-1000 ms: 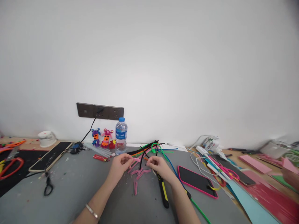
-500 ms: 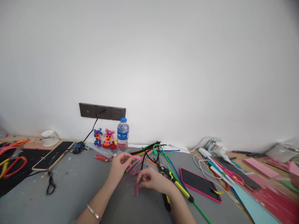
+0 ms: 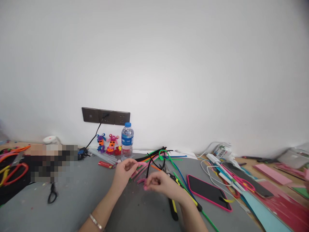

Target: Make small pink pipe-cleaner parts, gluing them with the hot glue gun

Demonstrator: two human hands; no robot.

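While the left hand (image 3: 124, 171) pinches pink pipe cleaners (image 3: 141, 164), the right hand (image 3: 160, 184) grips another.

Craft workbench: pipe cleaners (image 3: 161, 154), scissors (image 3: 51, 192).

pixelated patch (image 3: 50, 161): contents hidden | pliers (image 3: 174, 209): partly behind right hand (image 3: 160, 186)
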